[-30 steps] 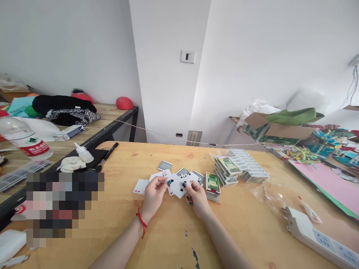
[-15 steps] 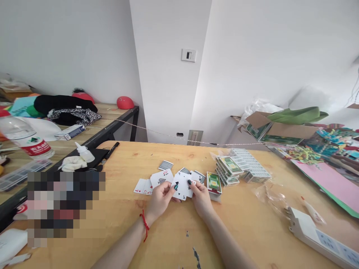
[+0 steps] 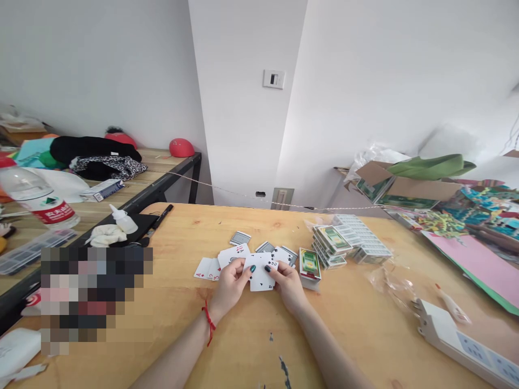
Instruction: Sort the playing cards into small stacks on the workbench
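Note:
Between them, my left hand (image 3: 232,283) and my right hand (image 3: 290,281) pinch a few face-up playing cards (image 3: 261,278), with the thumbs on top; the exact number held cannot be told. A black 2 shows on the right side of the held cards. Just beyond my left hand lie more face-up cards (image 3: 205,267), red ones fanned out with an ace at the left end. Past my right hand are face-up black cards (image 3: 283,254) and patterned card backs (image 3: 265,247). A separate face-down card or pile (image 3: 240,238) lies farther back.
A green card box (image 3: 310,263) stands right of my right hand, with stacked card boxes (image 3: 332,239) and wrapped packs (image 3: 363,237) behind. A power strip (image 3: 466,343) lies front right, and a glue bottle (image 3: 124,220) at left. A string (image 3: 243,192) crosses the table's far side.
The held cards have been drawn closer together, so they overlap more and sit straighter. My right hand has shifted slightly left; my left hand has barely moved.

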Demonstrator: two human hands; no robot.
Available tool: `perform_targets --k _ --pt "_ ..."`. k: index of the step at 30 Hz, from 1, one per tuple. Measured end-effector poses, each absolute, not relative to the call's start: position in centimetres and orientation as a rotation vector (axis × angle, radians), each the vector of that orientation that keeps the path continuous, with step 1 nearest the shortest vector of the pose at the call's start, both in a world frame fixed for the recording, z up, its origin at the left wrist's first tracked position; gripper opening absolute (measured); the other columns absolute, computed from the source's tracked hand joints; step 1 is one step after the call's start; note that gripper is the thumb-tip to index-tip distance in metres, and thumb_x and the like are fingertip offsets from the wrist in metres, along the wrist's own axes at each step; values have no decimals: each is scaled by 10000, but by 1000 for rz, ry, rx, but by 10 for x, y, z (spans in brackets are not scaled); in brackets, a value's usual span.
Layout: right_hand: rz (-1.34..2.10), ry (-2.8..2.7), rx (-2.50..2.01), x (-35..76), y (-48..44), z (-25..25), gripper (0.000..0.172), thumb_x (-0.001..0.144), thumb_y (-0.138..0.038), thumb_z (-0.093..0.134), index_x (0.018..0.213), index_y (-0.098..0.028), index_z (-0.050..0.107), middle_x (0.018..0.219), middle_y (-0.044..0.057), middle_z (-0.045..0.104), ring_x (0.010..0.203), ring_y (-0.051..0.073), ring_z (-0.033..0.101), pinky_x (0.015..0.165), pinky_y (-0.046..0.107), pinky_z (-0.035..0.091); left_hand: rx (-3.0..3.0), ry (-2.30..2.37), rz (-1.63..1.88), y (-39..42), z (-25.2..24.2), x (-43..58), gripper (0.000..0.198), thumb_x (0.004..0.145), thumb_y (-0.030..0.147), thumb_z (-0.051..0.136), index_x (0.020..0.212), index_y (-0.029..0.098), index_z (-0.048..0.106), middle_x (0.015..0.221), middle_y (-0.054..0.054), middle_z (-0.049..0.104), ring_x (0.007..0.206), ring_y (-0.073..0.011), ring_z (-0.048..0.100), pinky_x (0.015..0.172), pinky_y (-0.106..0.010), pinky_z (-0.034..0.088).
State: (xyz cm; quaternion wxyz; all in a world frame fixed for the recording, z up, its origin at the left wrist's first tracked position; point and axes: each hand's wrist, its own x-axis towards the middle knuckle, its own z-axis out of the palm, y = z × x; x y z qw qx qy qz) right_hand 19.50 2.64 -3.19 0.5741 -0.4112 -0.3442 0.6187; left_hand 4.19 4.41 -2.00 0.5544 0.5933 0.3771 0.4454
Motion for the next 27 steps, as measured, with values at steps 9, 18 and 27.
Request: perform_targets --k 9,18,27 --pt "1434 -746 -972 194 28 -32 320 544 -386 743 716 -168 584 636 12 632 532 151 561 509 265 438 1296 821 1044 43 -14 41 287 743 282 564 995 146 567 871 -61 643 759 -176 585 660 -272 463" --pt "1461 -824 -950 196 25 -26 301 591 -378 722 765 -175 583 647 -10 614 527 115 533 494 222 420 1208 782 991 45 -18 42 243 731 281 578 927 139 566 785 -45 641 691 -163 587 620 -273 471" --pt "1447 -858 -1023 200 26 -29 303 573 -434 716 613 -161 590 553 5 607 480 137 525 463 242 402 1225 797 943 45 -16 41 280 706 293 602 942 144 583 810 -52 653 730 -181 600 634 -276 475"
